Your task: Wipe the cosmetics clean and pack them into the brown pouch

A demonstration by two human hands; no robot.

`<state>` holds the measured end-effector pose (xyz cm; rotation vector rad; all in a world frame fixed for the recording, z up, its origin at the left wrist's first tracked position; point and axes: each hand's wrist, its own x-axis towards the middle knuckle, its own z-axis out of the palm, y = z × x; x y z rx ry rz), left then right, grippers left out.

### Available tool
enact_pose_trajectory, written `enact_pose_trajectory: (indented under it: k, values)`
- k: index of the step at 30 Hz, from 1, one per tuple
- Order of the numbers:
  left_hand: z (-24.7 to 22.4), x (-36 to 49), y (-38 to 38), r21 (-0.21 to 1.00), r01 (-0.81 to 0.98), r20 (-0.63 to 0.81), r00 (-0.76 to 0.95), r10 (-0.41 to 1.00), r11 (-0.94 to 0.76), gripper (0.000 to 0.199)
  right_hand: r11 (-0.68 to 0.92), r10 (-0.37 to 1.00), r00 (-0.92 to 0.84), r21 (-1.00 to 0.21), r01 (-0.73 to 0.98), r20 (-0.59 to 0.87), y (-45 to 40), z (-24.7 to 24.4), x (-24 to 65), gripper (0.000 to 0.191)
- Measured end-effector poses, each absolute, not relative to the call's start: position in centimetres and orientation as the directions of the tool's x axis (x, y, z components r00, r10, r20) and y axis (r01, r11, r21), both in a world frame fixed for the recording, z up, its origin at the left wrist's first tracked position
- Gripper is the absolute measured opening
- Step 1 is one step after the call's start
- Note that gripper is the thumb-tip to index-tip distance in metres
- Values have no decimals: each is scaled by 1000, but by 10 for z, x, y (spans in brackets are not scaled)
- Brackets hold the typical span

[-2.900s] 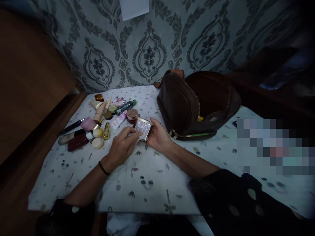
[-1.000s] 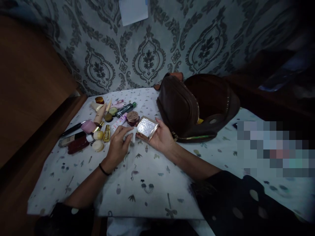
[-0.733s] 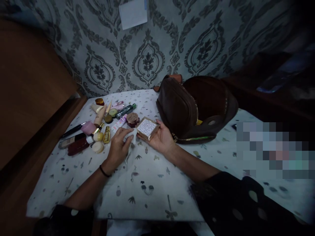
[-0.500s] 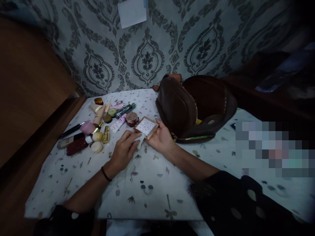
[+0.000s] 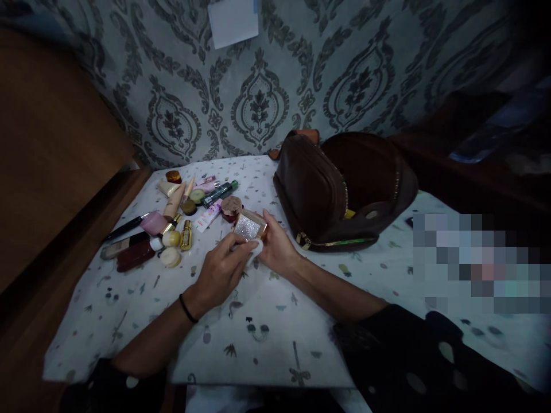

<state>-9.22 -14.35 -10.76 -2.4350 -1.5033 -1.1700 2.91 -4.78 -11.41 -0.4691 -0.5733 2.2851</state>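
A square makeup compact (image 5: 249, 224) with a silver glitter face and gold rim rests in the grip of my right hand (image 5: 279, 245), its fingers curled round the far side. My left hand (image 5: 221, 258) pinches a white wipe (image 5: 255, 249) and presses it against the compact's near edge. Part of the wipe is hidden under the fingers. Just behind the compact stands a round jar with a rose-gold lid (image 5: 231, 205). A white and purple tube (image 5: 209, 214) lies to the left of that jar.
An open brown leather bag (image 5: 310, 189) stands right of my hands. Several cosmetics lie at the left, among them a dark red bottle (image 5: 134, 255), a pink jar (image 5: 154, 222) and a green-capped bottle (image 5: 220, 194). A patterned cloth (image 5: 284, 332) covers the table; a wooden panel (image 5: 55, 137) borders it.
The compact has tilted and come slightly lower and left, and my right fingers have closed further round it. My left hand has moved the wipe rightward along its near edge.
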Motion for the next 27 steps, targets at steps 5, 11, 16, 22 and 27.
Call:
enact_pose_trajectory:
  k: [5,11,16,22,27]
  values:
    - [-101,-89,-145,398,737,660,183,729,-546,29,-570,742,-658,-639,-516,-130,-53,-116,27,30]
    - [-95,-96,-142,496,691,674,74,735,-525,29,-477,730,-683,-736,-480,-28,-57,-116,28,26]
    - [-92,-114,-135,572,731,635,-106,765,-373,24,-522,710,-702,-713,-469,-58,-58,-112,31,26]
    - [-97,-125,-128,628,718,586,-181,789,-301,25,-664,681,-710,-561,-494,-180,-53,-110,35,30]
    - [-104,-124,-126,630,720,555,-157,817,-290,23,-672,703,-685,-494,-552,-191,-47,-107,37,32]
